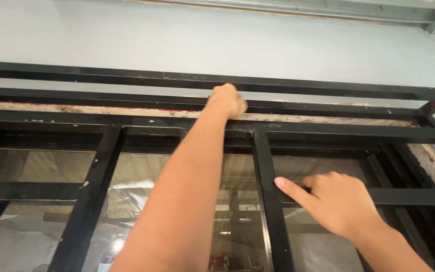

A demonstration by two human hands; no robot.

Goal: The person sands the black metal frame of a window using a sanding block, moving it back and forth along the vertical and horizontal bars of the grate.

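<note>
The black painted steel window frame (127, 132) of square tubes spans the view under a pale grey wall (127, 35). The left hand (226, 101) is curled shut against the frame's upper rail. The right hand (334, 201) lies open, forefinger on the frame's middle upright bar (270, 211), in front of the glass pane (142, 201).

No packages, labels, signs or screens show anywhere around either grip. Low down, beneath the left grip and behind the glass, sits a small blur of red and yellow (221, 260), too indistinct to tell whether it is packaging.
</note>
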